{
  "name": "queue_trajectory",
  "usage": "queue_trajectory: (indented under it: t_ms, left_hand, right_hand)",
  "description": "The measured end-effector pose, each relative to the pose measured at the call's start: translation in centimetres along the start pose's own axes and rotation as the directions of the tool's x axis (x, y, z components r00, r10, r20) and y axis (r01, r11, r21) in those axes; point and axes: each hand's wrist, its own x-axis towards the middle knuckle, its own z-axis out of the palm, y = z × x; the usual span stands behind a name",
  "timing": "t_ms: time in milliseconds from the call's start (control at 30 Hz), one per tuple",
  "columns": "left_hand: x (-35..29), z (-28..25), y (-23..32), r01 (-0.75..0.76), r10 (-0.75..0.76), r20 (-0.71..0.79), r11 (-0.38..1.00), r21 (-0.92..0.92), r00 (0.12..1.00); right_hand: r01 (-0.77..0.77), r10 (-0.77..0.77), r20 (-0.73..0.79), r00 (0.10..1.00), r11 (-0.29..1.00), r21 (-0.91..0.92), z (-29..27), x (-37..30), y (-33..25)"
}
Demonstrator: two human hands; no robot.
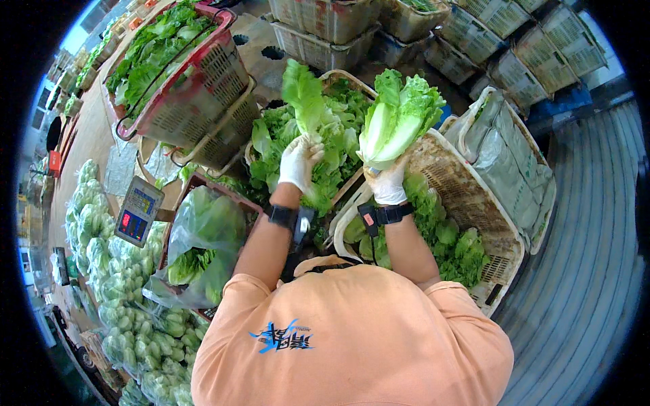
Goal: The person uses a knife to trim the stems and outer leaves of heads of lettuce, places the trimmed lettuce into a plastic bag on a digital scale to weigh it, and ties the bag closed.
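My right hand (pixel 387 184), in a white glove, grips a head of lettuce (pixel 393 132) by its base, with the pale ribs facing up and the green leaf tips pointing away. A single loose lettuce leaf (pixel 302 98) stands up from my gloved left hand (pixel 301 162), whose fingers are closed on its lower end. Beneath the left hand is a basket filled with loose green leaves (pixel 338 118). Below my right forearm, a dirty cream plastic crate (pixel 467 196) holds more lettuce (pixel 433 223) along its near side.
At left stand a scale display (pixel 139 211), a crate with lettuce in a clear plastic bag (pixel 206 223), and many bagged heads (pixel 128 284). A red-rimmed crate (pixel 196 81) rises beyond. Stacked crates (pixel 325 37) line the back; a covered crate (pixel 504 155) leans right.
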Motion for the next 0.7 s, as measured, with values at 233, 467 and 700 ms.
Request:
queue_trajectory:
  t_ms: [233,467,700]
  left_hand:
    - [-3.9,1.0,1.8,0.015,-0.083,0.172,0.932,0.363,0.982]
    - [-9.2,-0.3,1.1,0.219,-0.126,0.268,0.909,-0.353,0.955]
    - [-13.5,-6.9,0.4,-0.002,0.099,0.358,0.965,-0.261,0.928]
  right_hand:
    - [0.001,0.102,0.197,0.975,0.885,-0.465,-2.2,-0.7,-2.3]
    - [0.299,0.069,0.347,0.935,0.371,-0.879,2.6,-5.4,-2.6]
    - [0.111,-0.37,-0.02,0.929,0.329,-0.938,-13.6,-3.8,-3.7]
